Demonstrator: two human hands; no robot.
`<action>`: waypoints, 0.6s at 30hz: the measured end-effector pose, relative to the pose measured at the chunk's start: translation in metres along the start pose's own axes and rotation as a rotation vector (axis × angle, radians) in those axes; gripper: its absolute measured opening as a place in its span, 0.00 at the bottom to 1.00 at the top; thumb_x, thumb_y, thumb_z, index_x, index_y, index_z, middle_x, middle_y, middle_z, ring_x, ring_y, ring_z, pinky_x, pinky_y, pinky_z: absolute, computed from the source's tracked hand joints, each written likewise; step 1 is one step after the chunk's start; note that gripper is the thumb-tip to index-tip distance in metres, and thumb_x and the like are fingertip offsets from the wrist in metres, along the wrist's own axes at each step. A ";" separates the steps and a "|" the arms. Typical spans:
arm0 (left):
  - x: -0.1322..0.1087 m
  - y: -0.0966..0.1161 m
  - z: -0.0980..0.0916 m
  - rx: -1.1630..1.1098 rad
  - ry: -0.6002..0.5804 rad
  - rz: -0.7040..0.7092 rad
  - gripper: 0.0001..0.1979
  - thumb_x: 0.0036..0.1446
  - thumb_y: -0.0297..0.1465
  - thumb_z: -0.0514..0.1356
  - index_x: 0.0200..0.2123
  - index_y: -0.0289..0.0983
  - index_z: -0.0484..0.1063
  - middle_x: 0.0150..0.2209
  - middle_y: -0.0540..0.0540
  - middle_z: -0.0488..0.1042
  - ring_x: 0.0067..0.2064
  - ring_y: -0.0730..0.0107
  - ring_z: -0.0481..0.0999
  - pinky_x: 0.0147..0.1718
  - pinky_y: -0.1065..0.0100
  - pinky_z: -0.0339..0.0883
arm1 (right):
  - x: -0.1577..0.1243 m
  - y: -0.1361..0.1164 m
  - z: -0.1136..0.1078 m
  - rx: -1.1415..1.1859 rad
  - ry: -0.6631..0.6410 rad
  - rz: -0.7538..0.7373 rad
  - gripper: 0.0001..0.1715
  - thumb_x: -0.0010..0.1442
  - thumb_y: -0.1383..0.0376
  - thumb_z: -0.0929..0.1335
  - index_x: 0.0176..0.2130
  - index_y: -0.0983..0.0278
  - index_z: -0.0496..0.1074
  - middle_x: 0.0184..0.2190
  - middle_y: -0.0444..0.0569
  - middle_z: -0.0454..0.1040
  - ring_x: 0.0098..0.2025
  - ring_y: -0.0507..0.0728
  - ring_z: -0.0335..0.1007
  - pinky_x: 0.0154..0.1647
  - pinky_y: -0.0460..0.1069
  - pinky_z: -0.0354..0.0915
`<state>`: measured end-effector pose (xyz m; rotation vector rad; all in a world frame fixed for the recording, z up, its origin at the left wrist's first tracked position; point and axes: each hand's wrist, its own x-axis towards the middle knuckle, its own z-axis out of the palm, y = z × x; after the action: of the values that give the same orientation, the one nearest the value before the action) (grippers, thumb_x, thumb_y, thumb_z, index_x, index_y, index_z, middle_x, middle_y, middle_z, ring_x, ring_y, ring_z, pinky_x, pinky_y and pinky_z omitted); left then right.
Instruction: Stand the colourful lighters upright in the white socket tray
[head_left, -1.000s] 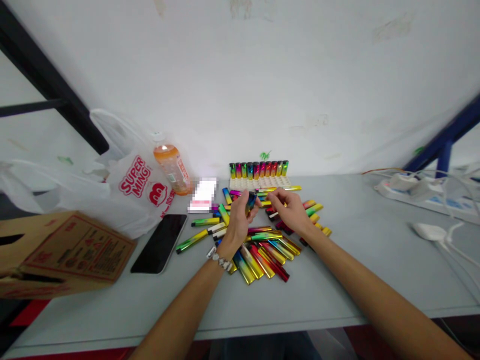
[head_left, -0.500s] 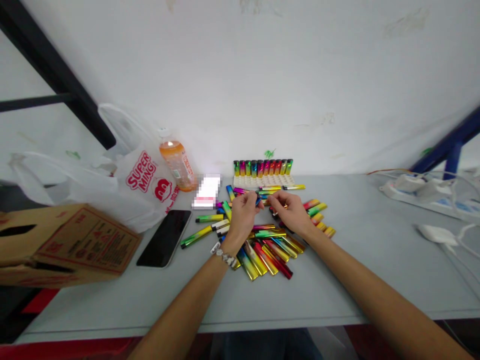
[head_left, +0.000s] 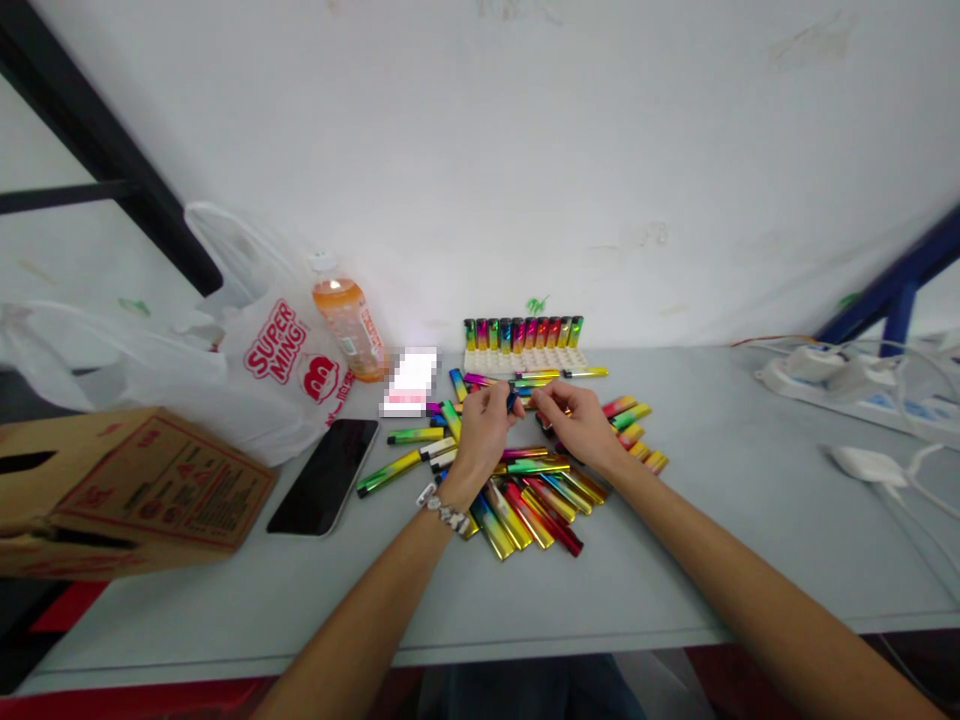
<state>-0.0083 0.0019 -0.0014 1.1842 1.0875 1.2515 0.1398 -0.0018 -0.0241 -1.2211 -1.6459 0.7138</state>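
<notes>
Taking 12 o'clock as straight toward the wall and the gap between the hands as the centre, the left hand [head_left: 486, 415] lies at 9 o'clock, its fingers curled closed around a dark blue lighter [head_left: 512, 400] that they mostly hide. The right hand [head_left: 579, 420] lies at 3 o'clock, just apart from it, fingers bent inward and thumb drawn near the forefinger; whether it grips anything I cannot tell. Both are above a scatter of shiny loose lighters [head_left: 491, 528] on the grey table [head_left: 637, 600], the densest fan of them spread at 6 o'clock, others at 3 and between 8 and 9. At 12 o'clock, a pale rack [head_left: 487, 362] bears a row of upright lighters [head_left: 506, 336]. A black phone [head_left: 324, 478] lies between 8 and 9 o'clock, well apart from both hands.
</notes>
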 end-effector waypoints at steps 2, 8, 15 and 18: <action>0.000 -0.001 0.000 -0.005 0.000 0.002 0.20 0.56 0.40 0.56 0.16 0.36 0.65 0.13 0.55 0.53 0.16 0.81 0.50 0.16 0.74 0.44 | 0.000 0.001 0.000 -0.014 -0.004 -0.007 0.21 0.65 0.51 0.63 0.29 0.62 0.71 0.23 0.44 0.68 0.26 0.53 0.62 0.27 0.48 0.58; -0.002 0.003 0.002 -0.048 -0.022 -0.043 0.21 0.57 0.41 0.57 0.17 0.36 0.65 0.13 0.55 0.55 0.17 0.81 0.53 0.17 0.75 0.48 | -0.003 -0.003 -0.001 0.023 0.009 -0.023 0.19 0.65 0.51 0.65 0.33 0.62 0.72 0.26 0.45 0.70 0.28 0.53 0.64 0.29 0.49 0.60; -0.003 -0.003 0.006 -0.173 -0.146 -0.078 0.33 0.55 0.62 0.50 0.27 0.35 0.70 0.17 0.53 0.61 0.20 0.77 0.59 0.18 0.74 0.53 | -0.004 -0.020 -0.001 0.208 -0.035 -0.107 0.19 0.59 0.53 0.72 0.45 0.61 0.71 0.26 0.42 0.71 0.26 0.52 0.68 0.28 0.49 0.62; -0.002 -0.010 0.006 -0.128 -0.203 -0.013 0.37 0.58 0.63 0.44 0.31 0.35 0.72 0.22 0.48 0.69 0.25 0.71 0.67 0.21 0.71 0.59 | 0.002 -0.020 -0.006 0.276 -0.081 -0.075 0.16 0.60 0.54 0.72 0.41 0.62 0.71 0.26 0.43 0.71 0.25 0.51 0.68 0.26 0.49 0.63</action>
<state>-0.0018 0.0000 -0.0114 1.1769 0.8521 1.1460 0.1375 -0.0066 -0.0042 -0.9401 -1.5883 0.9202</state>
